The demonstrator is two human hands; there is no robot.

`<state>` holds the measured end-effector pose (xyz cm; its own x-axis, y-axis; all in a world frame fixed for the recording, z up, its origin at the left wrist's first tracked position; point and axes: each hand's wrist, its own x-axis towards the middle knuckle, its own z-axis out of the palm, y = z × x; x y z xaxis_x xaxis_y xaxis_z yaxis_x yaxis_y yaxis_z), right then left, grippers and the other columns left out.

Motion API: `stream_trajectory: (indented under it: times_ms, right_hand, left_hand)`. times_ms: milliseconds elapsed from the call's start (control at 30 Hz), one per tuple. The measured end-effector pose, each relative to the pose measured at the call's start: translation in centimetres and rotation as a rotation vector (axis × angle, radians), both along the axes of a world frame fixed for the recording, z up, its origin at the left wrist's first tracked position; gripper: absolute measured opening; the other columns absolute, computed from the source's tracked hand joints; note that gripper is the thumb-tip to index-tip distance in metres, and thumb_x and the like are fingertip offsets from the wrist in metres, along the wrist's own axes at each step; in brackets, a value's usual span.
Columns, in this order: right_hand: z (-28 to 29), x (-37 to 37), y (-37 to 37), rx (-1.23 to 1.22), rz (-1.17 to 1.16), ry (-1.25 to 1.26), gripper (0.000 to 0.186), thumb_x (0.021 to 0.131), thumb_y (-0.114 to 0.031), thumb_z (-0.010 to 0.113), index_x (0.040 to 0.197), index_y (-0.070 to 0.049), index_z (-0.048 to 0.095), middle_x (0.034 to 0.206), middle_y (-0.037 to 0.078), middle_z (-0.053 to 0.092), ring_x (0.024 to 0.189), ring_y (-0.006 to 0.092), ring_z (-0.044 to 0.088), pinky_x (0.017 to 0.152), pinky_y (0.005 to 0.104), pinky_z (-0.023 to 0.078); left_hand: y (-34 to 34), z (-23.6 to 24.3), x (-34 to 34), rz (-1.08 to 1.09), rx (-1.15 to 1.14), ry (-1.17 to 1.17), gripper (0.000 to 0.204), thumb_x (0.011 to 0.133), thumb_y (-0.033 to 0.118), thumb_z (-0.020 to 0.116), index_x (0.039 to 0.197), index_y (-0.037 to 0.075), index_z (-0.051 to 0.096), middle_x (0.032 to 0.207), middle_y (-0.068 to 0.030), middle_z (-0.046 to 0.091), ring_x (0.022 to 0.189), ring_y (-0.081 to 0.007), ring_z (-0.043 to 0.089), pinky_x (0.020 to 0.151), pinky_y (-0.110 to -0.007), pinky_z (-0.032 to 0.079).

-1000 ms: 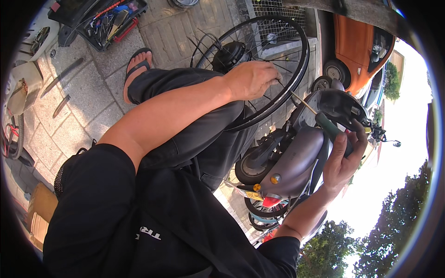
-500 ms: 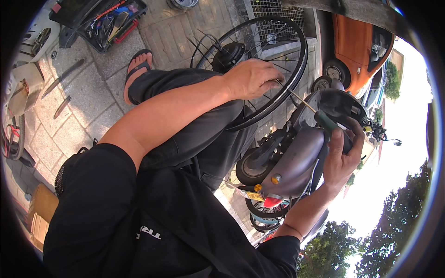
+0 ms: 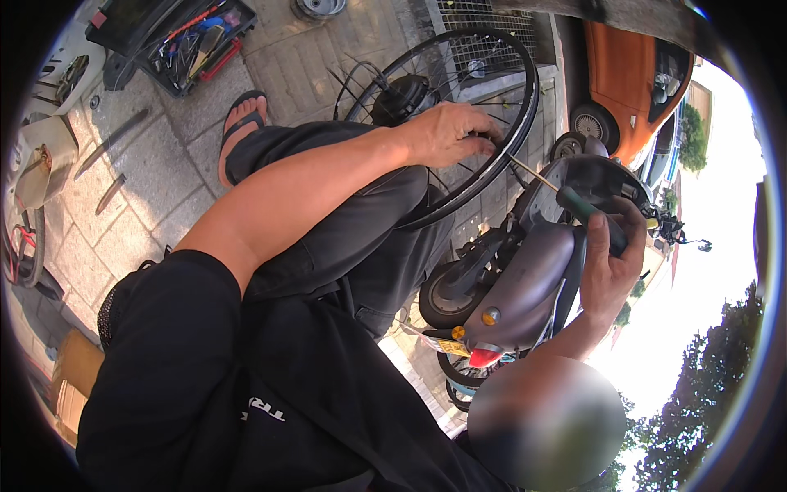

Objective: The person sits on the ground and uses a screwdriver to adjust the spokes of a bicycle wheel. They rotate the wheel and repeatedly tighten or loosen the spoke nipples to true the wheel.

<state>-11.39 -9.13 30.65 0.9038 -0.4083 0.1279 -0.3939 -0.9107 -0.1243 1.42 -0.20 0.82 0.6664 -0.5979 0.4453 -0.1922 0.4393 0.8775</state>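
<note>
1. Fingers (image 3: 633,220) of my right hand (image 3: 611,262) curled round a green-handled screwdriver (image 3: 579,203), thumb against the handle.
2. Screwdriver shaft aims up-left at the wheel rim (image 3: 534,90); tip at the rim's outer edge, can't tell if touching.
3. Left hand (image 3: 443,135) reaches inside the rim, fingers bent, thumb near fingertips; can't tell what, if anything, I pinch.
4. Wheel, with thin spokes and black hub (image 3: 404,100), sits tilted just past my knees.
5. Sandalled foot (image 3: 244,113) on the paving, left of the hub.
6. Open toolbox (image 3: 135,20), upper left, tools inside.
7. Grey scooter (image 3: 529,283) beyond the wheel, below-left of my right hand in view.
8. Orange car (image 3: 627,90) farther off, upper right.
9. Round blurred patch covers part of my right forearm.
</note>
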Motion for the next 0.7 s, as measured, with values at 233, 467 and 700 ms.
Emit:
stream_trajectory:
  times_ms: [233, 467, 700]
  right_hand:
    - [0.2, -0.5, -0.5, 0.139, 0.205, 0.015, 0.056, 0.098, -0.006, 0.074, 0.148, 0.0, 0.049, 0.126, 0.011, 0.062, 0.115, 0.0204, 0.064, 0.102, 0.0338, 0.051]
    - [0.6, -1.9, -1.4, 0.2, 0.175, -0.276, 0.059, 0.094, -0.001, 0.078, 0.145, 0.003, 0.049, 0.125, 0.016, 0.065, 0.111, 0.0206, 0.067, 0.095, 0.0311, 0.055]
    - [-1.1, -3.9, -2.7, 0.156, 0.091, -0.8, 0.067, 0.091, -0.011, 0.08, 0.147, 0.005, 0.047, 0.119, 0.018, 0.068, 0.111, 0.0238, 0.066, 0.103, 0.0374, 0.052]
  left_hand:
    - [-1.2, -0.3, 0.0, 0.001, -0.011, -0.123, 0.018, 0.098, 0.011, 0.07, 0.115, 0.005, 0.074, 0.107, -0.0125, 0.072, 0.106, -0.0354, 0.066, 0.091, -0.045, 0.053]
    - [-0.8, 0.2, 0.1, -0.109, 0.04, -0.064, 0.023, 0.1, 0.012, 0.071, 0.122, 0.005, 0.074, 0.105, -0.01, 0.073, 0.105, -0.0279, 0.067, 0.094, -0.041, 0.053]
    - [-0.7, 1.0, 0.2, -0.17, 0.07, 0.086, 0.023, 0.099, 0.005, 0.072, 0.121, 0.002, 0.073, 0.11, -0.0078, 0.075, 0.104, -0.0165, 0.07, 0.095, -0.032, 0.054]
